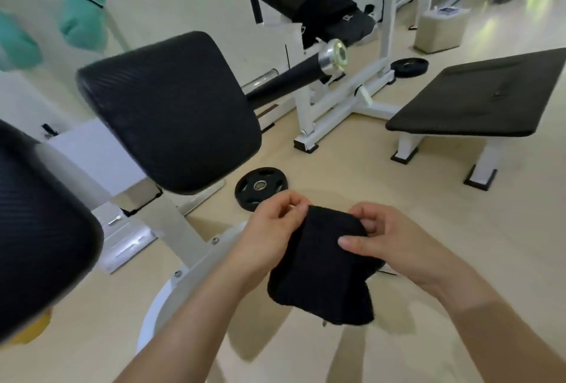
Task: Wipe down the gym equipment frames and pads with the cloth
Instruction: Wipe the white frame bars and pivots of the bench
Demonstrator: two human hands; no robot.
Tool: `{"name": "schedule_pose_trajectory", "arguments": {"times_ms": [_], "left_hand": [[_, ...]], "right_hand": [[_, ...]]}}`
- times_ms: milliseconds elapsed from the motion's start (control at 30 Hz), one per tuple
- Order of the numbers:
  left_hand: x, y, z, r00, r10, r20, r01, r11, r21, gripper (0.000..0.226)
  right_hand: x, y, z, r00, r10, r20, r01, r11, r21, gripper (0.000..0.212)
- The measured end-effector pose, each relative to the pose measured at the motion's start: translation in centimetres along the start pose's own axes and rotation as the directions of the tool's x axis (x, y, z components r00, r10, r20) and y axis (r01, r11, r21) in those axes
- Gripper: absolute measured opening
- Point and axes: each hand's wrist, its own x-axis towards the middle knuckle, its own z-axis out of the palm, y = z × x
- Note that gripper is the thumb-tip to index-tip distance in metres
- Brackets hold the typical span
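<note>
A black cloth (321,266) hangs folded between both hands, low in the middle of the view. My left hand (272,235) pinches its upper left edge. My right hand (395,244) grips its right side, thumb laid across the front. To the left stands a machine with a black textured pad (171,110) on a white frame (177,226). A second black pad (36,229) fills the near left edge. A flat black bench pad (477,97) on white legs (487,165) stands at the right, apart from both hands.
A black weight plate (260,188) lies on the beige floor just beyond my hands; a smaller plate (409,66) lies farther back. A padded machine with a black roller bar (294,76) stands behind. A beige box (441,28) sits at the back right.
</note>
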Motion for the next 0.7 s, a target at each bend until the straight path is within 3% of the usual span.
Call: {"name": "schedule_pose_trajectory", "arguments": {"times_ms": [100, 200, 267, 300, 367, 467, 567, 700], "left_hand": [[-0.4, 2.8, -0.9, 0.982, -0.176, 0.061, 0.186, 0.944, -0.273, 0.011], [-1.5, 6.0, -2.2, 0.944, -0.272, 0.186, 0.329, 0.762, -0.557, 0.02], [-2.6, 8.7, -2.7, 0.928, -0.228, 0.296, 0.372, 0.637, -0.675, 0.029], [-3.1, 10.0, -2.8, 0.928, -0.182, 0.324, 0.364, 0.622, -0.694, 0.036], [-3.7, 13.1, -2.9, 0.947, -0.151, 0.282, 0.305, 0.691, -0.655, 0.046], [-4.4, 17.6, -2.9, 0.96, -0.173, 0.222, 0.269, 0.799, -0.538, 0.041], [-4.9, 22.5, -3.4, 0.936, -0.29, 0.198, 0.35, 0.82, -0.453, 0.023], [-3.5, 29.5, -4.0, 0.9, -0.407, 0.153, 0.425, 0.749, -0.507, 0.013]], "right_hand": [[-1.5, -2.4, 0.6, 0.974, 0.001, -0.227, 0.015, 0.997, 0.07, 0.013], [-2.0, -6.4, 1.2, 0.928, 0.002, -0.372, 0.021, 0.998, 0.058, 0.013], [-2.5, -9.8, 1.0, 0.91, 0.081, -0.407, -0.025, 0.99, 0.141, 0.011], [-2.8, -11.5, 0.8, 0.905, 0.143, -0.401, -0.06, 0.975, 0.213, 0.01], [-3.5, -15.4, 0.2, 0.894, 0.279, -0.352, -0.146, 0.921, 0.36, 0.005], [-4.5, -20.7, -0.7, 0.887, 0.376, -0.268, -0.204, 0.839, 0.504, 0.011], [-4.5, -25.5, -1.8, 0.864, 0.439, -0.248, -0.311, 0.851, 0.424, 0.007], [-3.6, -32.0, -4.9, 0.894, 0.368, -0.256, -0.36, 0.93, 0.078, 0.003]]}}
